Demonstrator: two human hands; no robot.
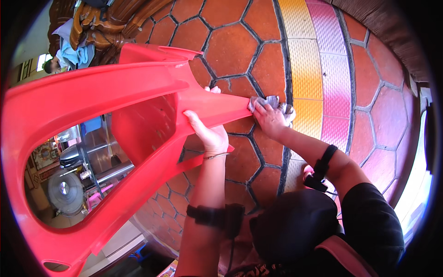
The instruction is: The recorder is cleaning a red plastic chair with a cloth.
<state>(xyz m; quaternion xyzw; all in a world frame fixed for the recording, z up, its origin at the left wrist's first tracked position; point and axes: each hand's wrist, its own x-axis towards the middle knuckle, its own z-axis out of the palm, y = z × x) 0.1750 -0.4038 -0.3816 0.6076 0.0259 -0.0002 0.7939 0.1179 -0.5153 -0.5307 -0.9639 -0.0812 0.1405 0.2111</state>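
A red plastic chair [138, 76] is held up off the tiled floor, with one tapering leg pointing right. My left hand [211, 135] grips the chair where that leg meets the frame, thumb on the near side and fingertips showing beyond the far edge. At the tip of the leg, my right hand [271, 119] presses a crumpled grey-white cloth [289, 111] against the plastic. Part of the cloth is hidden under the fingers. Both forearms wear black straps with small devices.
Hexagonal terracotta tiles [232, 48] and a strip of yellow and pink textured tiles [306, 69] cover the floor. Carved wooden furniture [100, 24] stands at upper left, near a person [53, 65]. Through the chair's opening shows an electric fan [65, 188].
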